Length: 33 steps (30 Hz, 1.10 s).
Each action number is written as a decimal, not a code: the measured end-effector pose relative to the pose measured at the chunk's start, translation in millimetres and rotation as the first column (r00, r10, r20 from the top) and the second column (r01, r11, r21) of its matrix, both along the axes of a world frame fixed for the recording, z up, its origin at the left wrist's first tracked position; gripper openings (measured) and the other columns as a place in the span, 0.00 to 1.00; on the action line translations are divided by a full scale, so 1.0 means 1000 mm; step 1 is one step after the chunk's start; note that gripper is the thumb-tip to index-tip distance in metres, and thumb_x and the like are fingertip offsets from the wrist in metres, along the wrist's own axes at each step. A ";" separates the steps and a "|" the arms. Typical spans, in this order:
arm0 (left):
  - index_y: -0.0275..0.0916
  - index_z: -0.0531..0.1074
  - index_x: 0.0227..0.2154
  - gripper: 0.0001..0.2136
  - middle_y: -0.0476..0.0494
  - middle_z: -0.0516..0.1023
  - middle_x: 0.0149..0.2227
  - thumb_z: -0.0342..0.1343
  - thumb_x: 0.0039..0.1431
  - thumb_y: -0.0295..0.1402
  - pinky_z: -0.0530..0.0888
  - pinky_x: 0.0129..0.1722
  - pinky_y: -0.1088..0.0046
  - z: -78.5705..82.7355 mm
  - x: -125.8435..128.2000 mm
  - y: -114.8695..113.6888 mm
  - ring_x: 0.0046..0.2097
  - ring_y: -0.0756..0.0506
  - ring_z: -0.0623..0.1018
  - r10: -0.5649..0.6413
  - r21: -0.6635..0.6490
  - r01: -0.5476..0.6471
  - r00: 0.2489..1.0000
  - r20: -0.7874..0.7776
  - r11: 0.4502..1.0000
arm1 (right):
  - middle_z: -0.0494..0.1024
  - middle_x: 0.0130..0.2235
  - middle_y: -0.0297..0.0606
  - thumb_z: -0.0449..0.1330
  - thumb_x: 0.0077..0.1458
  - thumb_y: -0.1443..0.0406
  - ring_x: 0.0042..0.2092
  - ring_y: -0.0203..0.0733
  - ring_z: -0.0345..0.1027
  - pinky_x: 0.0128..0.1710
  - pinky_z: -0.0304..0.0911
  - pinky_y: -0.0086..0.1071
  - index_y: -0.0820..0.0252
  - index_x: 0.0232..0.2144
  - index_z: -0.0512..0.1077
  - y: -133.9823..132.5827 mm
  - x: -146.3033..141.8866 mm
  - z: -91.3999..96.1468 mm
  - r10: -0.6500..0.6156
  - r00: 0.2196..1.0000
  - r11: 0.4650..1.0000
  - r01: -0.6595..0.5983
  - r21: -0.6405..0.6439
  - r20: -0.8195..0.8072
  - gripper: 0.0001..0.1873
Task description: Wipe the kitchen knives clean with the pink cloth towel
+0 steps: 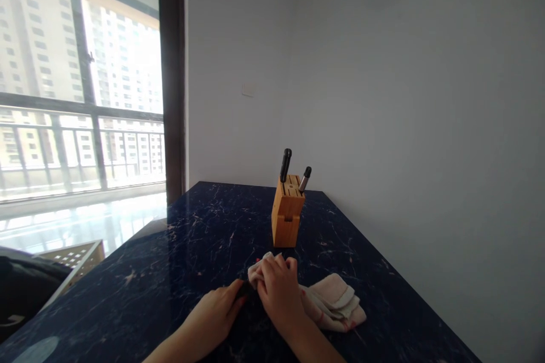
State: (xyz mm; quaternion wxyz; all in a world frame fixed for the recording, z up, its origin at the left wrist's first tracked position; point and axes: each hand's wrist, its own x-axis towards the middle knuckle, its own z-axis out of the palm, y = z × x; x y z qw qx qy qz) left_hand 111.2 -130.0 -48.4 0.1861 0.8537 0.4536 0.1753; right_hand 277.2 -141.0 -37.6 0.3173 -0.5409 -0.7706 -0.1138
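Cream, red-marked cloth (pixel 332 295) on white-veined navy table (pixel 213 238); tan block (pixel 285 229).

Bright window (pixel 87 105), probably towers (pixel 40 34) outside, grey walls (pixel 395 102), marbled table (pixel 213 232)

Smooth wooden knife block (pixel 285 221) with a satin look, taller handle (pixel 286 165) in the block plastic-looking, shorter handle (pixel 305 179) in it partly metallic, soft matt cloth (pixel 334 295) in front of the block, polished, stone-like counter (pixel 213 227) under it, smooth matt wall (pixel 383 96) behind it.
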 end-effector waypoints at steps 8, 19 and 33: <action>0.41 0.65 0.41 0.12 0.43 0.77 0.35 0.38 0.61 0.35 0.67 0.35 0.73 0.000 -0.001 0.000 0.37 0.44 0.76 0.011 0.001 -0.011 1.000 -0.021 1.000 | 0.70 0.31 0.32 0.53 0.50 0.72 0.36 0.40 0.60 0.38 0.44 0.35 0.56 0.27 0.64 0.018 0.031 0.001 -0.250 0.967 0.967 0.252 0.038 -0.056 0.06; 0.41 0.66 0.40 0.11 0.44 0.76 0.33 0.40 0.60 0.35 0.67 0.34 0.75 0.000 -0.001 0.001 0.36 0.45 0.76 0.020 -0.024 -0.019 0.999 0.039 1.000 | 0.71 0.30 0.31 0.53 0.50 0.72 0.36 0.39 0.62 0.38 0.44 0.35 0.57 0.28 0.63 0.021 0.043 0.000 -0.323 0.942 0.943 0.328 0.057 -0.090 0.05; 0.41 0.65 0.41 0.11 0.43 0.77 0.37 0.41 0.60 0.34 0.67 0.38 0.73 -0.003 0.002 -0.002 0.40 0.43 0.76 0.086 -0.003 -0.086 0.996 -0.004 0.996 | 0.71 0.35 0.32 0.53 0.47 0.74 0.40 0.39 0.61 0.42 0.44 0.36 0.57 0.31 0.63 0.005 0.010 0.001 -0.013 0.999 0.999 0.012 -0.031 -0.033 0.08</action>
